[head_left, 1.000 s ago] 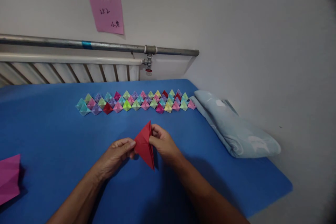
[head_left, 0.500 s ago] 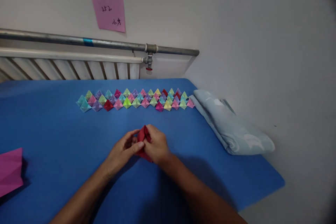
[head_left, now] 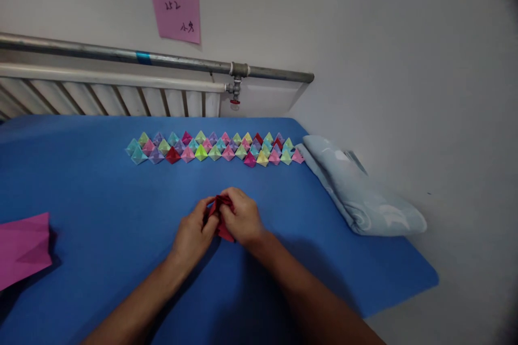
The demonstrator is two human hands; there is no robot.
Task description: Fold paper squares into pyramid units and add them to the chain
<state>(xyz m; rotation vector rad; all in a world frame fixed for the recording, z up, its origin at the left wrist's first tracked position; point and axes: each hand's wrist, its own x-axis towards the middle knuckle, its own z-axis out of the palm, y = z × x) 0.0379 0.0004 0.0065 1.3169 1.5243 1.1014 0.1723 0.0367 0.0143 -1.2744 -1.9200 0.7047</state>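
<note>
A piece of red folded paper (head_left: 225, 230) is held between my two hands above the blue surface. My left hand (head_left: 195, 230) pinches its left side, thumb and fingers closed on it. On the other side, my right hand (head_left: 242, 218) grips the paper with the thumb pressed near its upper part. Fingers cover much of the paper, so its full shape is hidden. Beyond my hands, several small folded paper pieces (head_left: 201, 153) in many colours stand in close rows.
A creased magenta sheet (head_left: 26, 250) lies at the left edge. On the right, a folded pale blue cloth (head_left: 356, 188) rests by the wall. Behind the blue surface (head_left: 101, 188) are a white radiator (head_left: 133, 101), a metal pipe (head_left: 186, 62) and a pink note (head_left: 176, 8).
My left thumb has moved from across the front of the red paper to its left edge, and the paper's upper part looks more pressed down. The view has shifted slightly.
</note>
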